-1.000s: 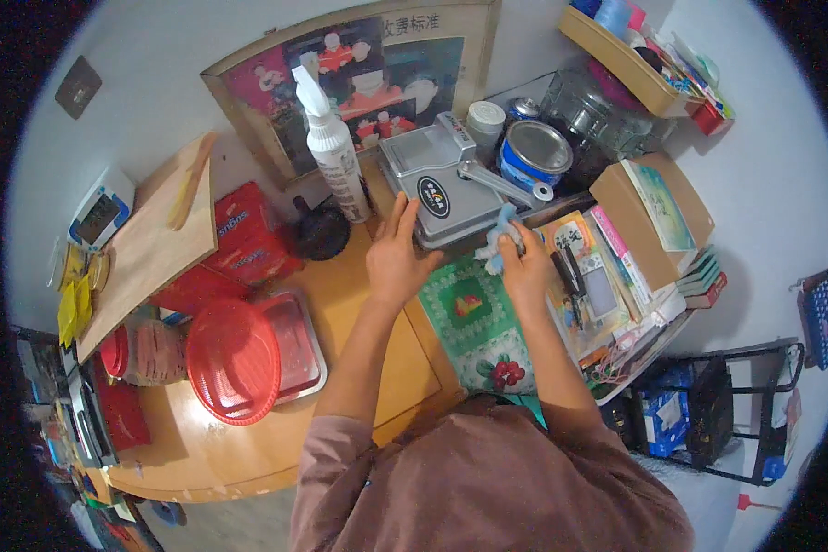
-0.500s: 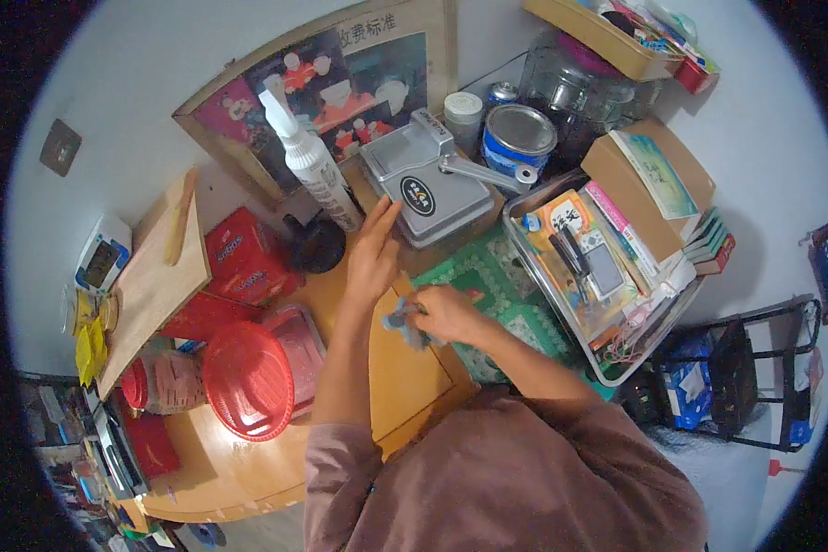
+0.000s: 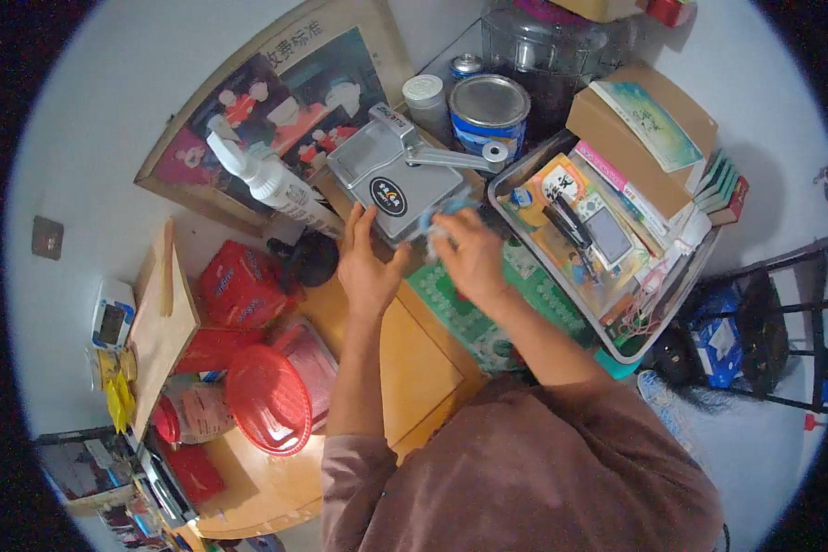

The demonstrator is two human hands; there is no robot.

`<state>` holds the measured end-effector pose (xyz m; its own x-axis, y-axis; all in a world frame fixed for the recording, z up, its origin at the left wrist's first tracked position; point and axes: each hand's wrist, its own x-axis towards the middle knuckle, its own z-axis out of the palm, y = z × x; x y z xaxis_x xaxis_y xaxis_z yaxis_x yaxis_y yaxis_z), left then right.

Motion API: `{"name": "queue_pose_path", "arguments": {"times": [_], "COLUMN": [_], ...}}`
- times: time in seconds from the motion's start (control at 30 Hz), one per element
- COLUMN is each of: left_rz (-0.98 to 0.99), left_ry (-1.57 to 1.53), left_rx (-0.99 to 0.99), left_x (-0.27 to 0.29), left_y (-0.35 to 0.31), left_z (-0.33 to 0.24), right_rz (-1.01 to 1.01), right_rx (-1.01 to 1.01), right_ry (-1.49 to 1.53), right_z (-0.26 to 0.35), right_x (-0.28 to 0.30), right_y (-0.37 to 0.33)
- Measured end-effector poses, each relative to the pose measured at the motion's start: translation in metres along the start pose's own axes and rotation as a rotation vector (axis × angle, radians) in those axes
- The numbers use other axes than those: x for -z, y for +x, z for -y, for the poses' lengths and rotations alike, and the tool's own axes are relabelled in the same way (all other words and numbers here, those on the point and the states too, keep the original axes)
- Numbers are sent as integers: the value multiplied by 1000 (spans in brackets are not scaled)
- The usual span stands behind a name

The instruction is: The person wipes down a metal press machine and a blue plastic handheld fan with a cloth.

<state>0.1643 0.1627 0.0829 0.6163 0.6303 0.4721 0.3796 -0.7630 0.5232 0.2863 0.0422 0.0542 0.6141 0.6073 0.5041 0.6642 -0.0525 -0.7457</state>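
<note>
Two bare hands work at a grey metal machine [image 3: 391, 184] with a crank, which sits at the far edge of the wooden table [image 3: 405, 368], in front of a framed poster [image 3: 276, 101]. Left hand [image 3: 366, 267] lies flat against the machine's near left side, fingers spread, touching it, not gripping. Right hand [image 3: 469, 253] is bunched around a light-blue cloth [image 3: 437, 221], fingers pinched on it, cloth pressed at the machine's near right corner under the crank arm. White spray bottle [image 3: 267, 179] stands tilted just left of the machine. Blue tin [image 3: 488, 110] and small white-capped jar [image 3: 425, 97] stand right behind the machine. Green mat [image 3: 469, 313] lies under the right forearm. Tray [image 3: 616, 345] of books and stationery sits at right, cardboard box [image 3: 635, 129] above it. Red lidded container [image 3: 267, 400] and red packs [image 3: 239, 285] lie at left, near a wooden board [image 3: 161, 322]. Black round thing [image 3: 313, 258] sits just left of the left hand; cannot tell what it is.
</note>
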Motion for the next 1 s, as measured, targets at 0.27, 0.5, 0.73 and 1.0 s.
{"name": "queue_pose_path", "arguments": {"times": [0.27, 0.5, 0.73, 1.0], "left_rz": [18, 3, 17, 16], "left_ry": [-20, -28, 1, -11], "left_rx": [31, -9, 2, -19], "left_x": [0, -2, 0, 0], "left_y": [2, 1, 1, 0], "left_z": [-6, 0, -5, -1], "right_rz": [-76, 10, -51, -36], "right_rx": [-17, 64, -42, -23], "right_ry": [35, 98, 128, 124], "right_z": [-8, 15, -4, -3], "right_x": [0, -22, -10, -10], "right_y": [-2, -24, -13, -18]}}
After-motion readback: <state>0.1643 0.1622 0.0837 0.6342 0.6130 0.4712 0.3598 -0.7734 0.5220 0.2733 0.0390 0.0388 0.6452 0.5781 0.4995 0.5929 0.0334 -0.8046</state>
